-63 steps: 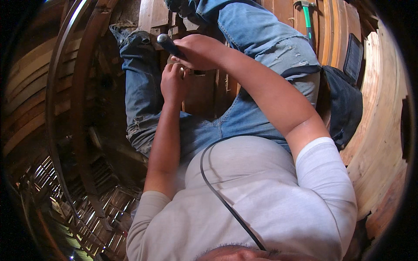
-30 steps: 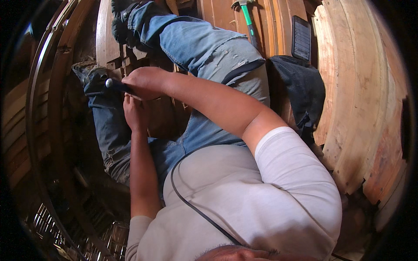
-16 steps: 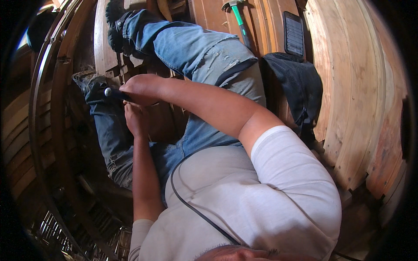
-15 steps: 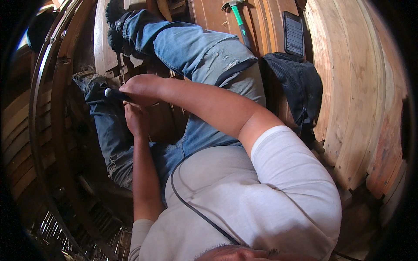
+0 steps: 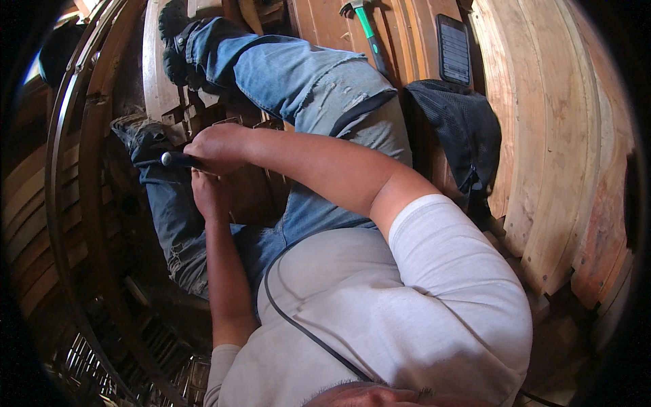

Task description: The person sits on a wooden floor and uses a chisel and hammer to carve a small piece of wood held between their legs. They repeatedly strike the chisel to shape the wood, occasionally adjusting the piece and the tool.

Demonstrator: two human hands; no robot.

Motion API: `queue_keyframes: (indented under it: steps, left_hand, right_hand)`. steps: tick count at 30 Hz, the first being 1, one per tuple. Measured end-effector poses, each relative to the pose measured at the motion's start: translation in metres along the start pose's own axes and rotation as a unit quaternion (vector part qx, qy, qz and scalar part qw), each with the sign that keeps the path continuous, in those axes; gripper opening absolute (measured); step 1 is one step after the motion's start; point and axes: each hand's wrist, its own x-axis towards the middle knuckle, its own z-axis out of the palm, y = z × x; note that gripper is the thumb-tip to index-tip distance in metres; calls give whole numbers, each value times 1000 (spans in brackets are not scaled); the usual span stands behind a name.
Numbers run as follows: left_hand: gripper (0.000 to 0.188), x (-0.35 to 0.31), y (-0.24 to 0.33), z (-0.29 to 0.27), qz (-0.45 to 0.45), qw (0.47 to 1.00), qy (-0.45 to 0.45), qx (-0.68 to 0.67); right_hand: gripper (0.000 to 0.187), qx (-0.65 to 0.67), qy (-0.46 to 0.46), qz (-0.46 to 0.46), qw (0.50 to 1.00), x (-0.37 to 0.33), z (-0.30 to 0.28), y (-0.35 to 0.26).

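Observation:
My right hand reaches across my body and is closed round a dark handle with a round, silvery end. The handle sticks out on the left side of the fist; the rest of the tool is hidden, so I cannot tell its kind. Just below and touching or nearly touching that fist, my left hand is closed, its fingers mostly hidden behind the right one. Both hands are between my legs in worn blue jeans, above brown wood.
A hammer with a green and black handle lies on planks at the top. To its right are a phone and a black mesh-sided bag. Wooden boards line the right; curved dark beams stand left. A black cable crosses my shirt.
Both hands have shifted slightly toward me. The handle's silvery end has dropped lower, so the handle now lies closer to level. The view has moved a little.

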Motion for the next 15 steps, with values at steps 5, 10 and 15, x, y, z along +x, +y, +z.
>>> queue_keyframes:
  steps: [5, 10, 15]
  left_hand:
    - [48, 0, 6, -5, -26, 999, 0, -36]
    - [39, -4, 5, -8, 9, 999, 36, -30]
    - [31, -2, -34, 23, 20, 995, 84, -52]
  right_hand:
    - [25, 5, 6, -2, 1000, 1, 3, 1]
    - [22, 9, 21, -12, 1000, -2, 4, 2]
    - [26, 3, 25, -42, 999, 2, 3, 10]
